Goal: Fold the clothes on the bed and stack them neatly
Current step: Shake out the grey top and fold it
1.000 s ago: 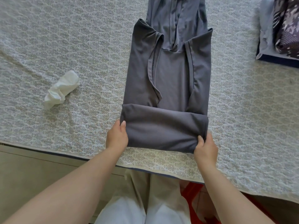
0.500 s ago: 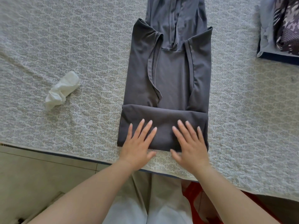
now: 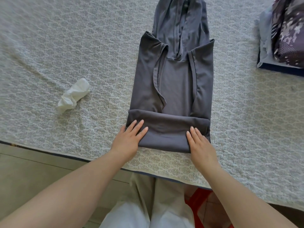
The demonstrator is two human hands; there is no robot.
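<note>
Grey hooded top [image 3: 172,89] on bedspread [image 3: 82,46], left hand [image 3: 130,139] and right hand [image 3: 199,143] flat, fingers straight, pressing folded hem

Smooth, matt grey knit cloth with a faint sheen: hoodie [image 3: 172,89]. Stitched hems along its folded-in sleeves. Quilted, textured cloth in pale grey with a raised woven pattern, matt: bedspread [image 3: 82,38] over the bed. Crumpled white cloth, soft and matt: sock [image 3: 74,96]. Folded stack [image 3: 283,38] at far right: plain pale blue cloth beneath, printed camouflage fabric with a patch of fine mesh on top. Light, matt woven cloth: trousers [image 3: 148,203]. Glossy red plastic: stool [image 3: 197,201]. Smooth, dull beige tiles: floor [image 3: 24,170].
</note>
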